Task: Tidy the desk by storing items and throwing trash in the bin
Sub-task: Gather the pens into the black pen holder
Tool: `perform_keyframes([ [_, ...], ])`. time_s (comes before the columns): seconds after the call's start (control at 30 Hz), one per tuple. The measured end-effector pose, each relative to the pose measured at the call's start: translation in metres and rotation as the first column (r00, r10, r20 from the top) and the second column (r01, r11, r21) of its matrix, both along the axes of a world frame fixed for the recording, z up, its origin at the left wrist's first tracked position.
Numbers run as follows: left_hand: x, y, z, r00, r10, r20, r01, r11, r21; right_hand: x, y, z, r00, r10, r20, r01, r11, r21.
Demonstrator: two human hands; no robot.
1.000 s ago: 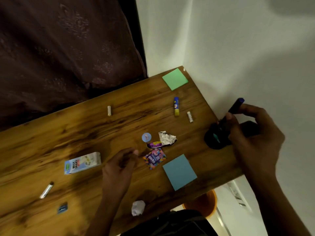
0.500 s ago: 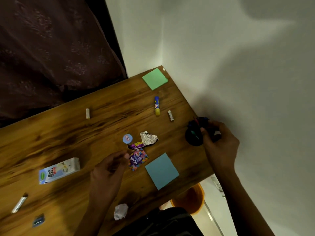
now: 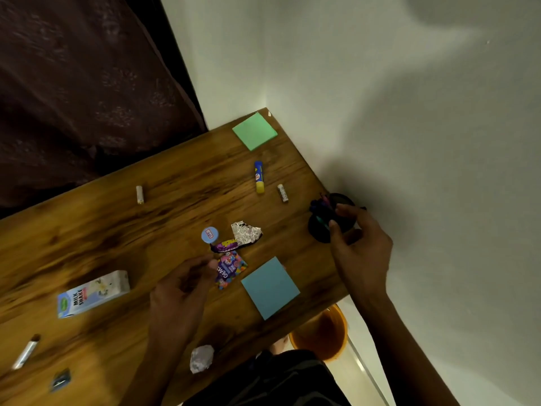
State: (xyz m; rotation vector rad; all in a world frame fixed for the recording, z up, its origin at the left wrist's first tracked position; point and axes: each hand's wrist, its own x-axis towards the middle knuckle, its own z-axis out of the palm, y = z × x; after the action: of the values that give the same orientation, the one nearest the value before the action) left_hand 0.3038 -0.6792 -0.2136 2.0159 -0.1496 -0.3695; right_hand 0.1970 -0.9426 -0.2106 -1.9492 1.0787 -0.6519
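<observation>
the right hand point(image 3: 358, 247) is at the black pen holder point(image 3: 322, 230) on the desk's right edge, against the white wall point(image 3: 409, 112). its fingers are loosely curled beside the holder's rim with nothing plainly between them – whether they touch the holder i cannot tell, it is too dark there. dark pens point(image 3: 322, 205) stick up out of the holder.

the left hand point(image 3: 183, 291) hovers low over the middle of the wooden desk point(image 3: 87, 244), fingers curled inward with the tips just beside the colourful gems candy wrapper point(image 3: 229, 269); it seems to hold nothing, though the shadowed palm makes that hard to say.

just beyond that wrapper lie a purple wrapper point(image 3: 225, 245), a crumpled foil piece point(image 3: 246, 232) and a small round blue lid point(image 3: 210, 234), all close together. a blue sticky note pad point(image 3: 270, 287) lies to the right of the wrappers, a green sticky note pad point(image 3: 254, 131) at the far corner. between them – a blue and yellow glue stick point(image 3: 258, 177) and a small white tube point(image 3: 282, 193). another small white tube point(image 3: 140, 194) lies well apart to the left.

a milkshake carton point(image 3: 93, 293) lies on its side left of the left hand. nearer the edge are a crumpled paper ball point(image 3: 202, 358), a white marker point(image 3: 25, 351) and a small dark object point(image 3: 61, 379), too blurred to name. an orange bin point(image 3: 322, 332) stands on the floor below the desk's near right corner.
</observation>
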Motion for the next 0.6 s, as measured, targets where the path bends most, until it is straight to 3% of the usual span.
perform_keyframes([
  [0.33,-0.005,0.017,0.0,1.0,0.007,0.027,-0.007,1.0,0.0,0.006,0.036,0.002,0.988,0.152,0.023,-0.152,0.988,-0.002],
  [0.6,-0.008,0.066,0.002,0.98,0.192,0.049,-0.193,0.981,0.02,0.017,0.075,0.0,0.933,0.358,0.029,-0.357,0.933,-0.047],
])
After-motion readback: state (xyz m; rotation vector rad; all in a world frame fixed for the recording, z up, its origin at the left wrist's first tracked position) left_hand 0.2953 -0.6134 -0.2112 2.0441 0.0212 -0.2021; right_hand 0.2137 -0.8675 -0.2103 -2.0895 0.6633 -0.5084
